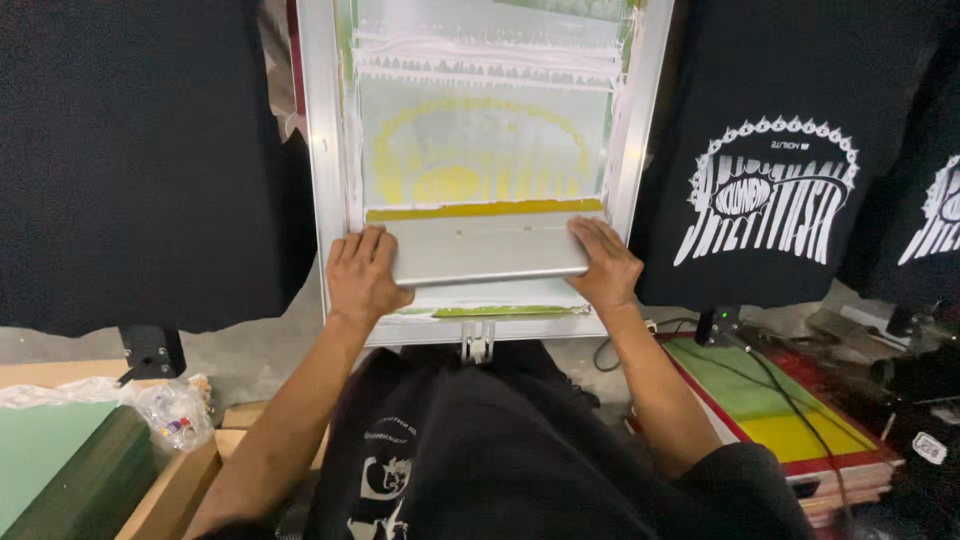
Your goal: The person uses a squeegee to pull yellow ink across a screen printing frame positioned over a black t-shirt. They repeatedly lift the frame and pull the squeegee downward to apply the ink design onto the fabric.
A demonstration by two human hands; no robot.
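Squeegee (487, 250): long silver metal bar with a yellow blade edge, lying crosswise at the near end of the screen, about 6 o'clock of the faint yellow stencil.
Left hand (362, 275): closed over the bar's 9 o'clock end, fingers wrapped on top.
Right hand (604, 265): clamped on the 3 o'clock end, palm pressing down.
Handling: likely stiff and light; ink-wet blade probably slippery, so best held by the bare metal ends, evenly.
Screen frame (322, 150): white, rigid; mesh taut and probably easy to tear.
Printed black shirt (770, 160): at 3 o'clock, apart.
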